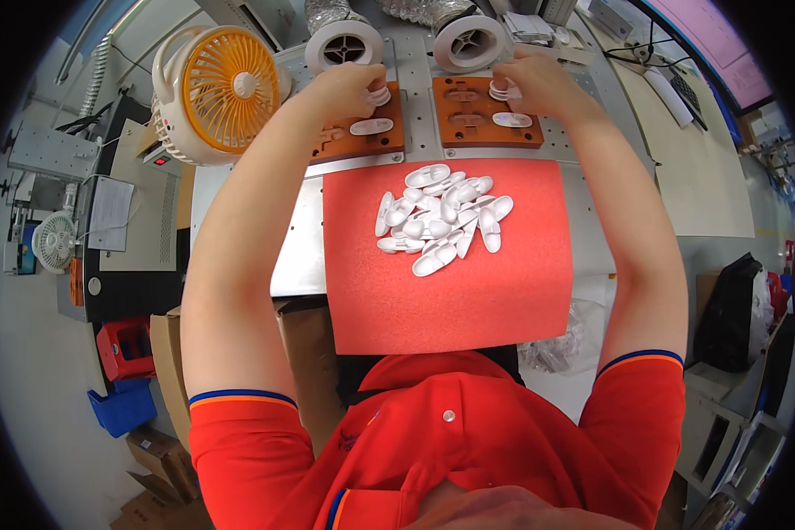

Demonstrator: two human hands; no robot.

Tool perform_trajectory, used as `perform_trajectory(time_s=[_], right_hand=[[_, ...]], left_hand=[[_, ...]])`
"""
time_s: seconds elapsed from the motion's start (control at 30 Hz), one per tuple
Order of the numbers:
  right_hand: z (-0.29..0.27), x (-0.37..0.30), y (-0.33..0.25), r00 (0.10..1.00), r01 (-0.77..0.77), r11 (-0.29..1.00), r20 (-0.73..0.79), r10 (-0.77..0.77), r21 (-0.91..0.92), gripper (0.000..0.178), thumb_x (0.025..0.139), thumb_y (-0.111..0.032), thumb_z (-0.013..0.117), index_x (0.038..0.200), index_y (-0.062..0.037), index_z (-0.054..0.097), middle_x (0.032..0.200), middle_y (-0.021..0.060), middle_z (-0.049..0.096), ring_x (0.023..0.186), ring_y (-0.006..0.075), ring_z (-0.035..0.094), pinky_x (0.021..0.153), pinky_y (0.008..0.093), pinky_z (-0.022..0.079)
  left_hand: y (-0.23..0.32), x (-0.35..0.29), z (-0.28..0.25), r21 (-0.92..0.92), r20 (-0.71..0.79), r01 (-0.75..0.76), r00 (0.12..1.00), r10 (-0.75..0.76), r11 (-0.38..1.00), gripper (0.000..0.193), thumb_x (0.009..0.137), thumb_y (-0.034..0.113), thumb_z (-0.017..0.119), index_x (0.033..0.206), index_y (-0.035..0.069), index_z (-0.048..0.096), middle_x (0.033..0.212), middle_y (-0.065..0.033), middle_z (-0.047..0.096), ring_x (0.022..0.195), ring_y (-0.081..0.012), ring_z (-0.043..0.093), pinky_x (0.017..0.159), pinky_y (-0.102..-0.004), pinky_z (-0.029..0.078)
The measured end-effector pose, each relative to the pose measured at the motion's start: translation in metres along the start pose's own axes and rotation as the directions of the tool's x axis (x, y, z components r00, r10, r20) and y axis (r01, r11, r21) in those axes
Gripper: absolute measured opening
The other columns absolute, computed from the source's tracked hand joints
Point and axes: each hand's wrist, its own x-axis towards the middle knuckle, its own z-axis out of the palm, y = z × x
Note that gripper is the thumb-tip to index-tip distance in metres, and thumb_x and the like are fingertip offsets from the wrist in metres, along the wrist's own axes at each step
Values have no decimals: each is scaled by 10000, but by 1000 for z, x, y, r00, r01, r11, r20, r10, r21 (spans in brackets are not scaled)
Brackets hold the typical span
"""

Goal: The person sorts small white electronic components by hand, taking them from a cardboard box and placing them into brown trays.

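Observation:
Both my arms reach forward to two orange-brown fixture blocks at the far side of the bench. My left hand [352, 90] is closed at the far right part of the left block [391, 140], pinching white oval plastic pieces [379, 96]. Over the right block [477, 133], my right hand [535, 83] grips similar white oval plastic pieces [502, 92] near its far right corner. In front of each hand a white piece sits on the block: one on the left [371, 127], another on the right [511, 119]. The fingertips are partly hidden.
Several loose white oval pieces [435, 259] lie heaped on a red foam sheet [415, 314] before me. An orange-and-cream fan [238, 88] stands at the left. Two round white duct mouths [344, 46] are behind the blocks. At right are a keyboard [687, 95] and a side table [702, 190].

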Motion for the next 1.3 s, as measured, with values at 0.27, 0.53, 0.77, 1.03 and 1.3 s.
perform_trajectory(time_s=[0.27,0.53,0.77,1.03,1.3], right_hand=[[9,-20,-7,995,45,990,87,-57,134,409,671,-84,660,1058,-102,527,993,129,608,1024,284,586,812,384,491],[45,-64,-71,826,204,-149,-88,556,968,370,825,-147,662,1129,-58,471,984,98,622,948,209,632,744,355,538],[28,-146,-142,415,635,-585,416,809,505,360,903,-441,427,961,-117,575,796,42,617,700,203,585,623,324,468],[65,-320,-90,132,902,-310,492,860,300,323,874,-354,449,951,-65,572,848,77,610,777,219,616,647,322,538],[264,-465,-72,61,768,-586,882,468,258,427,954,-357,403,1281,-100,498,1163,163,578,1086,325,560,870,422,545]], left_hand=[[7,-27,17,50,-90,-85,992,90,995,332,675,154,702,962,80,552,880,-120,654,841,-324,627,729,-419,487],[109,-29,25,-691,-293,-44,929,-224,722,468,743,282,792,1020,1,539,858,-53,626,731,-113,584,639,-252,477],[252,-54,68,-456,-403,-336,904,146,824,433,818,174,708,1177,15,525,1205,-162,566,980,-239,615,793,-335,514],[341,-93,95,-611,-301,-637,736,606,471,550,874,174,663,1380,123,454,1478,-193,291,1209,-338,500,1010,-412,422],[285,-107,87,-543,-110,-585,761,640,602,427,874,145,650,1284,81,549,1402,-173,416,1170,-321,532,980,-396,448]])
